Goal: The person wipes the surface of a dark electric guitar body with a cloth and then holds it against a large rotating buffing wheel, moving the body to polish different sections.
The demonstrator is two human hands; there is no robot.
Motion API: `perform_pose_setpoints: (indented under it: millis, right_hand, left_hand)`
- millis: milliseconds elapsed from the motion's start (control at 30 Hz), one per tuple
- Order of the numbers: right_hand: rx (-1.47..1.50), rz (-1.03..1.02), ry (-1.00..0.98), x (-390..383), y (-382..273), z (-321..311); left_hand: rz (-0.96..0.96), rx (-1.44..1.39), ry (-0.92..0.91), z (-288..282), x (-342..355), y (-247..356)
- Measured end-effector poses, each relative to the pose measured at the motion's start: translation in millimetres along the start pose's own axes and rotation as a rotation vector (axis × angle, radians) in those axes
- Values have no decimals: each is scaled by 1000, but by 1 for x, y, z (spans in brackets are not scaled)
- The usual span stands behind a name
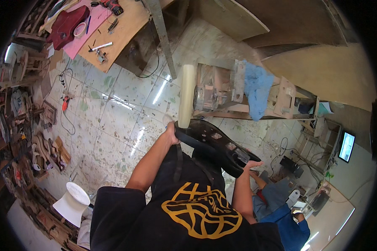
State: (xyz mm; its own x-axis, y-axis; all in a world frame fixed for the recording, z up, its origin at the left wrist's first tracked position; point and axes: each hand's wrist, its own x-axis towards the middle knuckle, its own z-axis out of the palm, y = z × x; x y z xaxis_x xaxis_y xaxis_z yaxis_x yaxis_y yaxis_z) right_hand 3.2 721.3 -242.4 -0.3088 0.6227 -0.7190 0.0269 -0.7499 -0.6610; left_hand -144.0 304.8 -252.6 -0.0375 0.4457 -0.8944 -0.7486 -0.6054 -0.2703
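Here we hold a glossy black guitar body (pixel 215 146) out in front of our chest, flat side up, above the speckled tiled floor (pixel 113 121). Our left hand (pixel 171 133) is closed around the end nearest the pale buffing wheel (pixel 187 95). Our right hand (pixel 252 164) grips the opposite, lower end, fingers curled under the edge and thumb on top. The body's top edge sits right against the bottom of the wheel; we cannot tell whether it truly touches. The wheel is mounted on a wooden stand (pixel 222 94) with a blue rag (pixel 257 90) draped over it.

We judge the body to be stiff and fairly heavy, solid wood under a shiny coat, so it wants both hands, one at each end, as we have it now. The gloss looks slippery and easy to mark, so gripping the edges rather than the face seems wise. The cut-outs in the face give the fingers little to catch.

Behind the stand, a workbench (pixel 121 33) carries a dark red guitar body (pixel 67 27), a roll of tape (pixel 79 29) and a drill (pixel 111 6). A white stool (pixel 73 203) stands at our left. A person in blue (pixel 287 226) crouches at our lower right, near a small screen (pixel 347 146).
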Motion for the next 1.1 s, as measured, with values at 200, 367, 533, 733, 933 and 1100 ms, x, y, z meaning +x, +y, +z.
perform_pose_setpoints:
  millis: [200, 367, 533, 733, 933, 1100]
  right_hand:
    - [-10, 3, 18, -19, 10, 28]
    - [-14, -10, 48, -37, 9, 33]
    - [-20, -24, 72, -51, 1, 34]
    - [-25, -27, 74, -79, -17, 49]
    - [-36, -31, 98, -99, -26, 57]
    - [-31, -20, 108, -106, -23, 60]
  left_hand:
    - [32, 61, 152, -2, 10, 11]
    - [22, 17, 47, -2, -5, 19]
    - [26, 42, 78, 6, -2, 10]
    - [5, 42, 25, -7, 32, -10]
    - [2, 33, -32, -9, 34, -18]
    - [22, 52, -109, -2, -15, -10]
